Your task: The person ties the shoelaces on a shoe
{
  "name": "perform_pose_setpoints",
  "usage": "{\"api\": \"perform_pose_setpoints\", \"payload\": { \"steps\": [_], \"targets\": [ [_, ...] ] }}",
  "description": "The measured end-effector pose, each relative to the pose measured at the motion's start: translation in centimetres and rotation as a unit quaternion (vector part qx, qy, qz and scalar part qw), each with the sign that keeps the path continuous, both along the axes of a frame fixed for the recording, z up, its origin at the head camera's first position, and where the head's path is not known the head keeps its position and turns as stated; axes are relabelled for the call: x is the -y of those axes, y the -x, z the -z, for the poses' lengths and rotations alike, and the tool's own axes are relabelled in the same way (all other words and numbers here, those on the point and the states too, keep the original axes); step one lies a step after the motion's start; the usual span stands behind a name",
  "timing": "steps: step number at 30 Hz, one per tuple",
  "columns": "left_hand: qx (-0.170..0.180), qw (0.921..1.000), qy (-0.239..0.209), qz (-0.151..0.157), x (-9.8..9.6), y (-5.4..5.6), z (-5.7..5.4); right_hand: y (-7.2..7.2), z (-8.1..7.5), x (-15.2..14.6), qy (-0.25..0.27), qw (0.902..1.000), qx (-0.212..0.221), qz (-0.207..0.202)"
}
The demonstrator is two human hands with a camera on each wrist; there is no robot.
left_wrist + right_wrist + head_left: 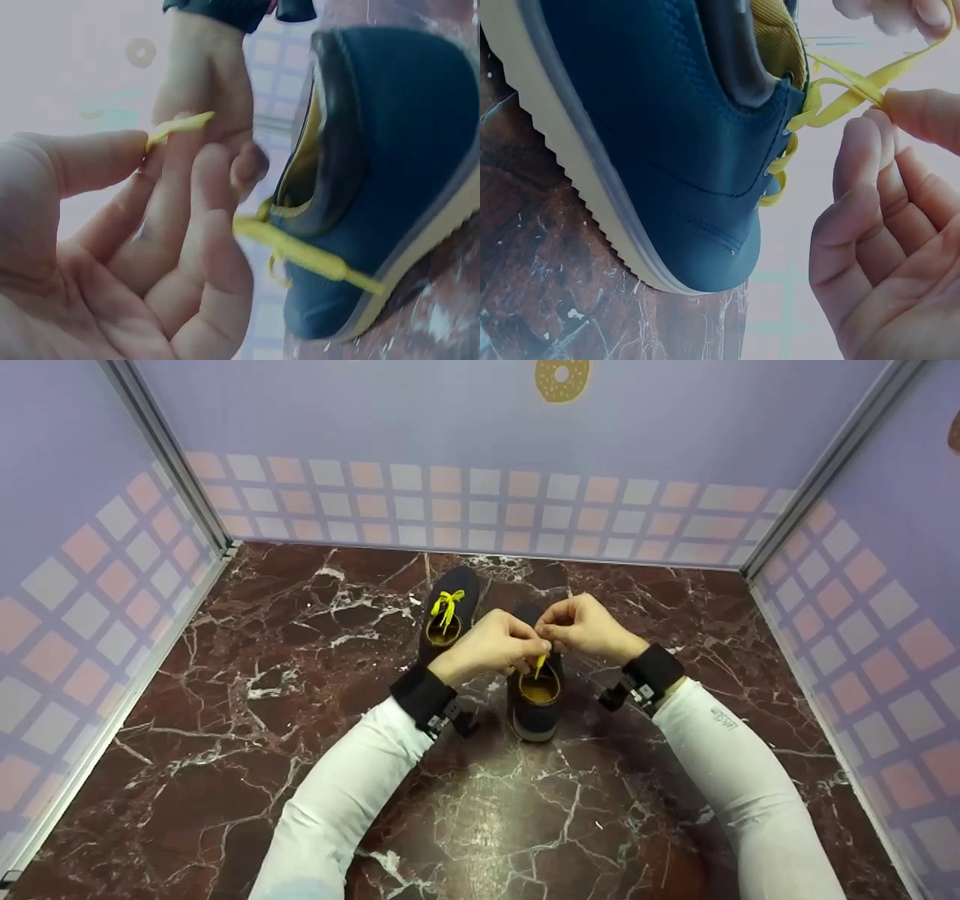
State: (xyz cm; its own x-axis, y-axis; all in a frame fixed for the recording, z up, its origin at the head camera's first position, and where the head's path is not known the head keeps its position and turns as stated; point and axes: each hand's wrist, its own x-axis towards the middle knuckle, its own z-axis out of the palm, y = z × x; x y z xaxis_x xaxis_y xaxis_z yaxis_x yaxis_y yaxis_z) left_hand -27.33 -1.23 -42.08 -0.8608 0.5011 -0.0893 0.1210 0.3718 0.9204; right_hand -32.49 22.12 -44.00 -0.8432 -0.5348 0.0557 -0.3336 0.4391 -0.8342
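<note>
A dark blue shoe (pixel 537 712) with a yellow inside and pale sole stands between both hands, its heel toward me. My left hand (pixel 495 643) is over the shoe's opening, and thumb and finger pinch a yellow shoelace (pixel 180 127). Close by on the right, my right hand (pixel 589 626) also pinches the lace between thumb and fingertip. In the right wrist view the shoelace (pixel 855 88) crosses over itself above the tongue. The other lace end hangs along the shoe's side in the left wrist view. Both hands partly cover the toe in the head view.
A second dark shoe (pixel 454 581) stands to the left, its yellow lace (pixel 448 601) tied in a bow. Both shoes are on a dark red marbled surface (pixel 480 810). Lilac panels with pink and white squares (pixel 480 510) enclose the back and sides.
</note>
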Motion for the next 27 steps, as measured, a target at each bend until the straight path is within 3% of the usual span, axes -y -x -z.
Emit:
{"api": "perform_pose_setpoints", "payload": {
  "steps": [5, 10, 14, 17, 19, 22, 24, 27],
  "targets": [
    [-0.059, 0.9961, -0.001, -0.066, -2.2, -0.6, 1.6, -0.1, 0.3, -0.1, 0.009, 0.9998, 0.014, 0.012],
    [-0.075, 0.9885, -0.009, -0.131, -4.0, -1.1, 3.0, 0.0, 0.7, -0.2, 0.019, 0.9990, 0.024, 0.031],
    [-0.135, 0.9756, 0.091, -0.147, -5.0, -1.3, 3.7, 0.0, 1.0, -0.2, 0.027, 0.9983, 0.025, 0.045],
    [-0.185, 0.9569, 0.176, -0.137, -5.2, -1.3, 3.9, -0.1, 1.2, -0.2, 0.030, 0.9978, 0.028, 0.053],
    [-0.201, 0.9516, 0.197, -0.124, -5.1, -1.2, 3.9, -0.1, 1.3, -0.3, 0.030, 0.9977, 0.029, 0.054],
    [-0.198, 0.9570, 0.168, -0.128, -4.4, -1.0, 3.8, -0.1, 1.5, -0.3, 0.029, 0.9978, 0.028, 0.052],
    [-0.195, 0.9597, 0.133, -0.153, -3.6, -0.8, 3.6, -0.1, 1.5, -0.3, 0.033, 0.9978, 0.025, 0.051],
    [-0.204, 0.9559, 0.089, -0.192, -2.6, -0.1, 3.3, -0.1, 1.4, -0.2, 0.042, 0.9975, 0.023, 0.052]
  ]
}}
